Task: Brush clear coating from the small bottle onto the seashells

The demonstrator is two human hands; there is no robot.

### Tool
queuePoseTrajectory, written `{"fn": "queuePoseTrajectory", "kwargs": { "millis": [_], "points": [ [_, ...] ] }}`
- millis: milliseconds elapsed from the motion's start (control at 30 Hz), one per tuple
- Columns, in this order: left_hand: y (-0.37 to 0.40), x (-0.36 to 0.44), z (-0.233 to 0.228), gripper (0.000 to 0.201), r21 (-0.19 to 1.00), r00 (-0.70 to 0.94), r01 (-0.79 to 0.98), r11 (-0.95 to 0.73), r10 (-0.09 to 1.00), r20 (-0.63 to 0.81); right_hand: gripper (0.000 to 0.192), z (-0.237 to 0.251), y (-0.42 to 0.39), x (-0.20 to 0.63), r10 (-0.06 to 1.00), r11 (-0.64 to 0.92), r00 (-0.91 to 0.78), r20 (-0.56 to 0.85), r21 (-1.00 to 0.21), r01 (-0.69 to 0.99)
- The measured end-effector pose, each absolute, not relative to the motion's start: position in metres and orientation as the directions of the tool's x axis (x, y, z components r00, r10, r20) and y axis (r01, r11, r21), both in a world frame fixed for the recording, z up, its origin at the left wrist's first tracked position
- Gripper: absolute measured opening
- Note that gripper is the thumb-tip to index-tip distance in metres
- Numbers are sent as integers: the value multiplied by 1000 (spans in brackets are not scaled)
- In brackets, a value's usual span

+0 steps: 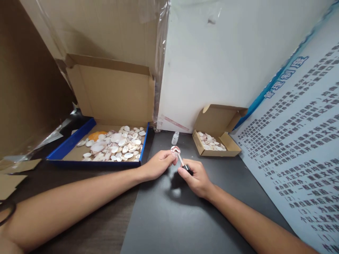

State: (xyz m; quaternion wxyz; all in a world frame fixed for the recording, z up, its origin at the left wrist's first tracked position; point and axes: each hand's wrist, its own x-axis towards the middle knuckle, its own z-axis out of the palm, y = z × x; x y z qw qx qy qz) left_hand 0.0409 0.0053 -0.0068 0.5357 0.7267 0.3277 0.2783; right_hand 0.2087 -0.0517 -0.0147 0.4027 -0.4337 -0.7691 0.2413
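Observation:
Between the fingertips of my left hand (160, 164) is a small white seashell (175, 150) with reddish marks along its inside. My right hand (195, 178) is closed round the black cap of an applicator brush (186, 168). Its pale, thin stem points up and left, and the tip is at the shell, touching it as far as I can tell. Just behind the shell stands a small open bottle (175, 138) of clear glass or plastic with a pale label. Both hands are held above the dark mat.
At the left, a blue-sided cardboard box (95, 159) with its lid raised holds many shells (122, 142) and something orange (97, 135). A smaller open carton (219, 153) of shells stands at the right. Behind are a white panel (190, 70) and a printed poster (299, 141).

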Motion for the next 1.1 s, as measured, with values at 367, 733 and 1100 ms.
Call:
{"fn": "queuePoseTrajectory", "kwargs": {
  "millis": [367,733,1100],
  "points": [
    [6,41,-8,26,971,625,165,-172,780,32,41,-15,-50,209,894,449,-249,373,-742,498],
    [7,40,-8,27,976,621,143,-161,783,38,45,-17,-51,209,907,410,-145,396,-749,521],
    [8,40,-12,27,982,620,112,-150,783,49,30,-13,-51,208,872,472,-174,458,-689,550]
  ]
}}
